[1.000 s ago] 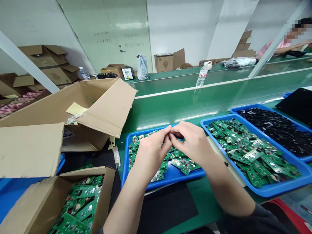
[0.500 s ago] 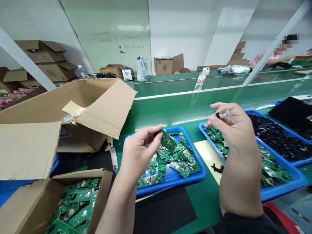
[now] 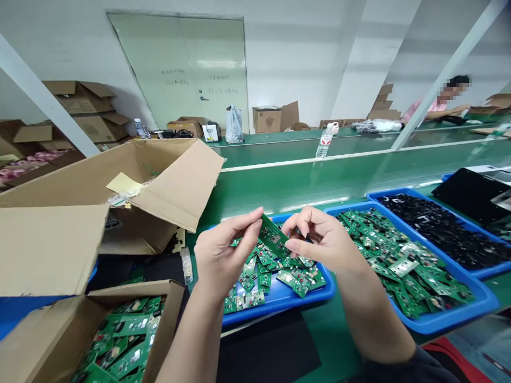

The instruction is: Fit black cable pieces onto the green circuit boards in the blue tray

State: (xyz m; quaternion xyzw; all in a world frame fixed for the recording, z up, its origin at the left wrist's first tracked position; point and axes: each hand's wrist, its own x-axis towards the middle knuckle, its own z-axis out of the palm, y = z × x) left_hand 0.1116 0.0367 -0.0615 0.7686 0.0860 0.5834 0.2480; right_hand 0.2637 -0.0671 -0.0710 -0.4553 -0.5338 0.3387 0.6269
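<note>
Circuit board (image 3: pixel 273 235) is above the blue tray (image 3: pixel 279 307), its left end pinched by the left hand (image 3: pixel 219 252). Right hand (image 3: pixel 327 242) has curled fingers at the right end; its grip cannot be determined.

No word, brand or number can be read with certainty. The pale green door (image 3: pixel 191 58) bears handwriting in two patches, left handwriting (image 3: pixel 173 77) and right handwriting (image 3: pixel 222 83), each in two lines, too small and faint to make out. Right of the door, a carton (image 3: pixel 261 121) carries a dark round printed emblem (image 3: pixel 270 123); farther right, a water bottle (image 3: pixel 321 148) wears a label with red marks, its lettering blurred. Left of the door, a stacked carton (image 3: pixel 107 127) shows another printed emblem (image 3: pixel 92 126). On the green circuit board (image 3: pixel 272 232), below the door, any print is too small to tell.
</note>
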